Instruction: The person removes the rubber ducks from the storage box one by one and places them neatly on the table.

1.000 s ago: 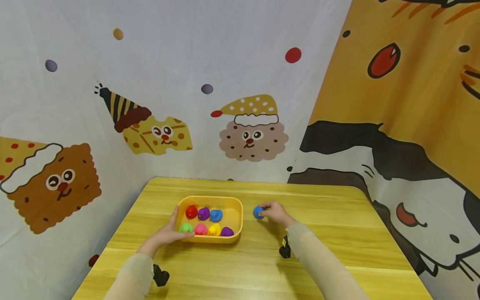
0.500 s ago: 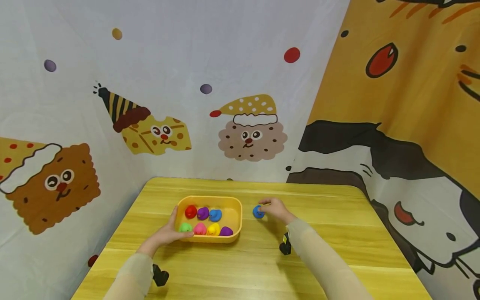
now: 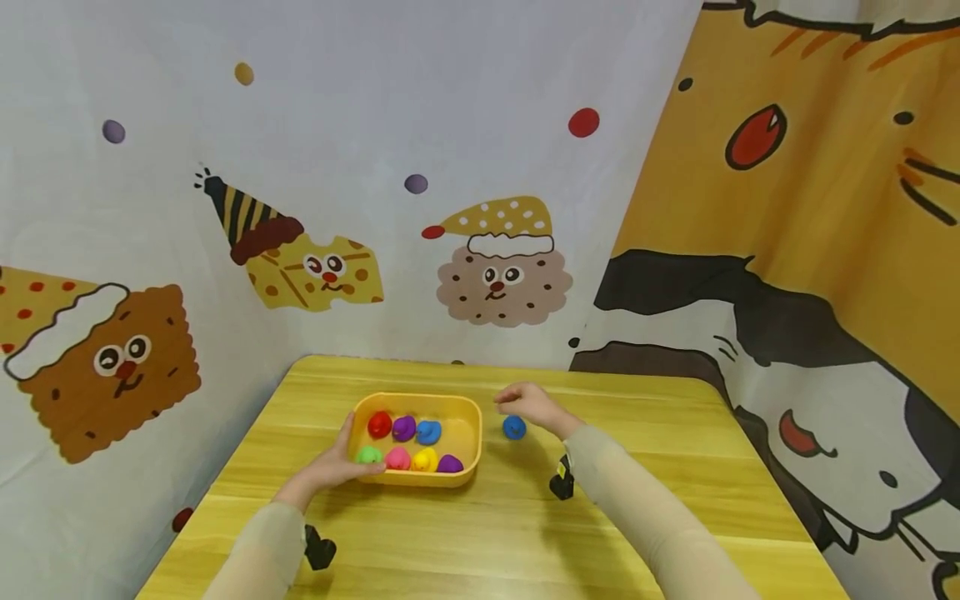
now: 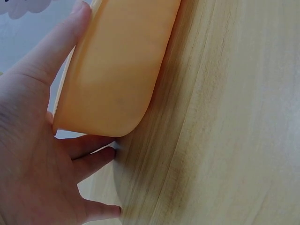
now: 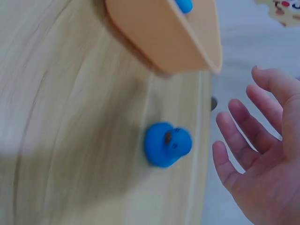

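Note:
A yellow plastic box [image 3: 420, 480] stands on the wooden table with several toy ducks inside. My left hand [image 3: 326, 469] holds its left end, the thumb over the near rim and the other fingers along the outer side. A single blue toy duck [image 3: 513, 428] sits upright on the table, just right of the box. Above and beyond it hovers my right hand [image 3: 534, 405], holding nothing. In the right wrist view, that hand's fingers are loosely spread, apart from the blue duck [image 5: 161, 146].
Red [image 3: 379, 424], purple [image 3: 404, 428] and blue [image 3: 428, 432] ducks form the box's far row. Green, pink, yellow and purple ones line the near side. A printed cloth [image 3: 495, 100] hangs behind the table [image 3: 442, 542]. Black wrist cameras sit below both wrists.
My right hand has let go of the blue duck and lifted up and slightly left of it. The duck stays on the table. My left hand keeps its place on the box.

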### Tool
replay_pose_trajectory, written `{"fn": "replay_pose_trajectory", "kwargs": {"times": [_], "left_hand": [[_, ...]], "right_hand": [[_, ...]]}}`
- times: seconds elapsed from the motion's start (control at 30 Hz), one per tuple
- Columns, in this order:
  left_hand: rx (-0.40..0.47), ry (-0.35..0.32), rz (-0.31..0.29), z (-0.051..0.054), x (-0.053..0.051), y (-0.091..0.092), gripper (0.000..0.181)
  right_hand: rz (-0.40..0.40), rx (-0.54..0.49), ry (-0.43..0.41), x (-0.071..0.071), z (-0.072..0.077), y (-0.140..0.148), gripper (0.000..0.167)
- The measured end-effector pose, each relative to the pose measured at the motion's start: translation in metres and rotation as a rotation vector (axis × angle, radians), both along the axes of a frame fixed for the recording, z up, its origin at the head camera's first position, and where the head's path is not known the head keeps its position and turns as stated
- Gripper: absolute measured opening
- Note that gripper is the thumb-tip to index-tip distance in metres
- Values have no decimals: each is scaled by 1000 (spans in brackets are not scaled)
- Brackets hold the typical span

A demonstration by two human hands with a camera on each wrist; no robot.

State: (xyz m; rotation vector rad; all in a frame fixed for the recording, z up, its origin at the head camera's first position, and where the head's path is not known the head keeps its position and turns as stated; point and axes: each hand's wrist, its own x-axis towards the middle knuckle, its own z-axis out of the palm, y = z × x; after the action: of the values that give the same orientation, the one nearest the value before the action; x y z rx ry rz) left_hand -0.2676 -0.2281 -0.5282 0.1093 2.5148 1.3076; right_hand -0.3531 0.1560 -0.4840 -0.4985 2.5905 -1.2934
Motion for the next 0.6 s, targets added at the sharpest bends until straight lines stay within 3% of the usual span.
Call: {"fn": "replay_pose_trajectory", "kwargs": {"times": [0.17,0.6], "left_hand": [[-1,-11,3,0,0,-1,127],[11,-3,3,-1,0,-3,128]], "right_hand": [[111,7,-35,1,9,-16,31],[361,51,-53,9,9,-55,24]]}}
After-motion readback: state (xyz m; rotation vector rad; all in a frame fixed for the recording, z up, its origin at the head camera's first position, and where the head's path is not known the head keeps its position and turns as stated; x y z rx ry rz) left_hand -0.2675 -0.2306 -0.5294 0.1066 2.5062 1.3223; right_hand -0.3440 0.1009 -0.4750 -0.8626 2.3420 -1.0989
